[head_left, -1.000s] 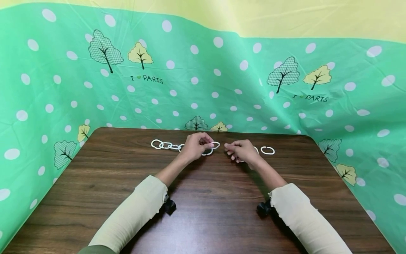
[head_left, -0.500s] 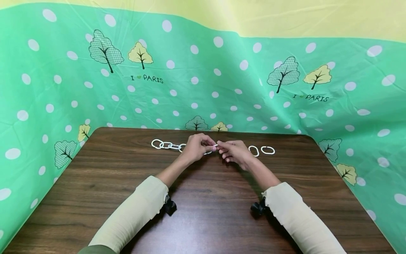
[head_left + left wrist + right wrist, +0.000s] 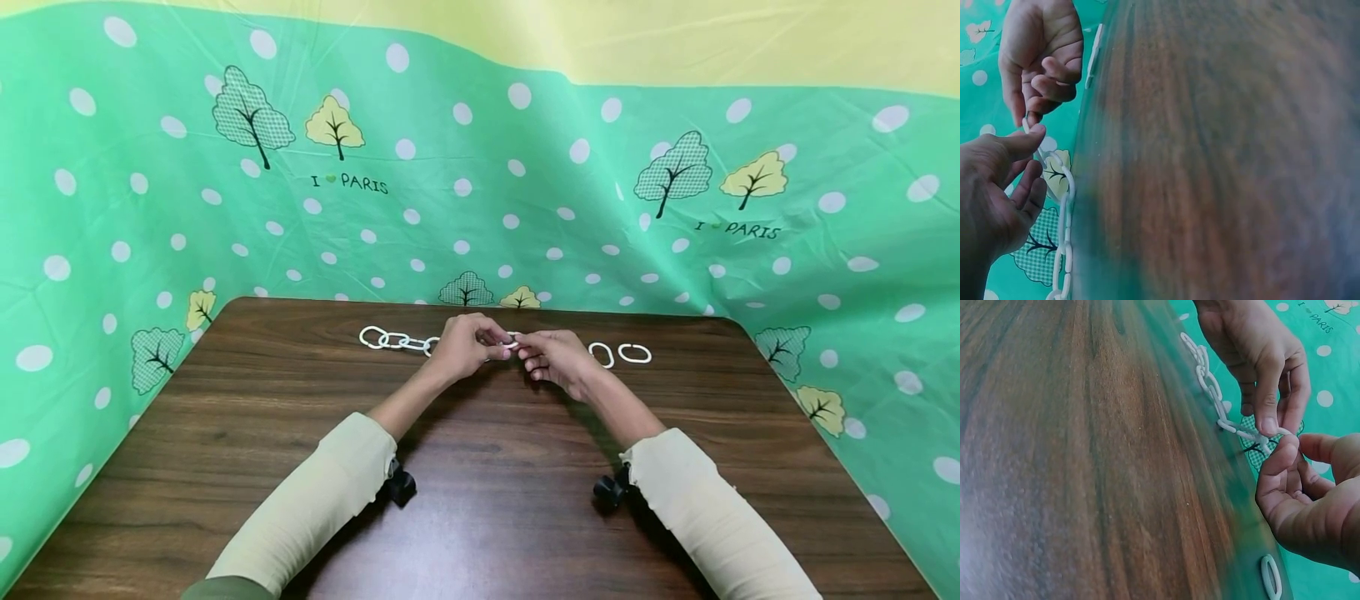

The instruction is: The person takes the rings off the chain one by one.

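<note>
A white plastic chain [image 3: 393, 340] of several joined oval links lies along the back of the table, its right part hidden behind my left hand [image 3: 459, 348]. The left thumb and fingers pinch the end link [image 3: 512, 340], lifted a little off the tabletop. From the other side, my right hand [image 3: 562, 364] pinches that link between thumb and forefinger, close to the left fingertips. In the left wrist view the chain [image 3: 1066, 237] hangs down from the held link. The right wrist view has the link [image 3: 1285, 431] between both hands; its gap cannot be made out.
Two loose white links, one [image 3: 590, 356] beside the right hand and one [image 3: 635, 344] further right, lie on the brown wooden table [image 3: 480, 500]. Behind the table's back edge hangs a green dotted cloth [image 3: 420, 217]. Small black devices [image 3: 401, 486] sit at both wrists.
The right hand has come left from beside the loose links and now grips the end link together with the left. The left hand has stayed nearly still, and the link has turned slightly.
</note>
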{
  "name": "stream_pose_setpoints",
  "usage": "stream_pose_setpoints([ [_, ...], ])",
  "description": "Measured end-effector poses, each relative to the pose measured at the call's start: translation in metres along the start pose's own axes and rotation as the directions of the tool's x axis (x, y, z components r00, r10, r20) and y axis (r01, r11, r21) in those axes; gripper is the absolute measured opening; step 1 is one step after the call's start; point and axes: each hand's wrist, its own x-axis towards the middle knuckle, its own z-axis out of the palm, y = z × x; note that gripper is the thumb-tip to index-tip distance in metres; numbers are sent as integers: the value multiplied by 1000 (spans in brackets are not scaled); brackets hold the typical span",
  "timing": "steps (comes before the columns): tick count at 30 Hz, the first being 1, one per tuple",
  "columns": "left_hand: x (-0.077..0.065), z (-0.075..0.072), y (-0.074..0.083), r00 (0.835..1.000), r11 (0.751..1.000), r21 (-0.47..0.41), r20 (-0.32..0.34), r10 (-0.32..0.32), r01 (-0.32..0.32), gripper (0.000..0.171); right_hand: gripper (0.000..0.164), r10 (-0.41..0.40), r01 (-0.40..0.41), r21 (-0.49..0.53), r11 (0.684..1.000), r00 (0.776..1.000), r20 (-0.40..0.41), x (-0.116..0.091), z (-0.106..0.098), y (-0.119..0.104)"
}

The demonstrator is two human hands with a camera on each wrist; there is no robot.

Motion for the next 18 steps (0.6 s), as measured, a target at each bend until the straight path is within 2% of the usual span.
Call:
stream_pose_setpoints([
  [10,3,-11,-3,997,997,-18,7,-78,78,31,16,8,-8,1,1000,1000,12,1,-4,2],
  [14,6,-14,-4,994,995,24,50,-93,92,38,16,7,-7,-7,1000,1000,19,1,-5,1],
  [18,8,-15,-4,987,989,85,96,-127,119,36,15,1,0,-18,1000,1000,19,1,-6,0],
])
